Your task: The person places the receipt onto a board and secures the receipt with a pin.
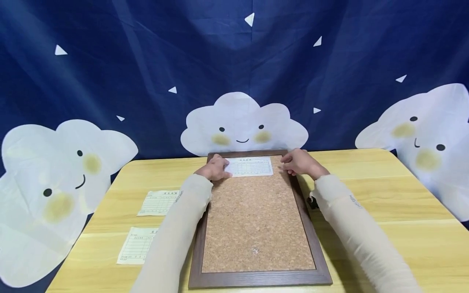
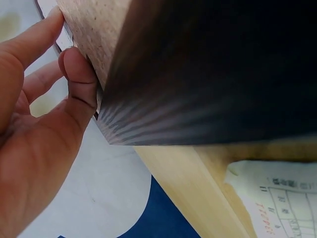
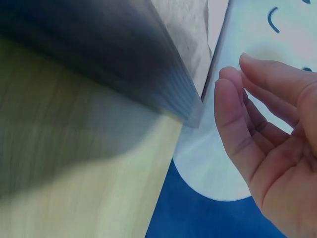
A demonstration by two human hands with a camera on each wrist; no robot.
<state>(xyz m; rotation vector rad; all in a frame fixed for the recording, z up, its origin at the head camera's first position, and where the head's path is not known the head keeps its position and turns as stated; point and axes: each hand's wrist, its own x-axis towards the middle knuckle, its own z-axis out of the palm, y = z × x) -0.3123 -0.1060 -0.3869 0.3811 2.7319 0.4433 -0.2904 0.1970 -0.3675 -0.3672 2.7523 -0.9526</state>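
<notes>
A printed paper form (image 1: 249, 167) lies across the top of a cork board (image 1: 256, 219) with a dark wooden frame (image 1: 260, 279). At the form's left end my left hand (image 1: 217, 167) presses it to the cork with thumb and fingertips; the left wrist view shows that hand (image 2: 44, 119) at the board's edge. Just right of the form, my right hand (image 1: 300, 162) hovers over the board's upper right side. In the right wrist view its thumb and fingertips (image 3: 229, 94) come together, and whether something tiny sits between them is hidden.
Two more paper forms, an upper one (image 1: 158, 202) and a lower one (image 1: 136, 245), lie left of the board on the wooden table (image 1: 384, 195). A small black object (image 1: 312, 202) shows partly behind the right sleeve. A blue cloud-print curtain (image 1: 220, 49) hangs behind.
</notes>
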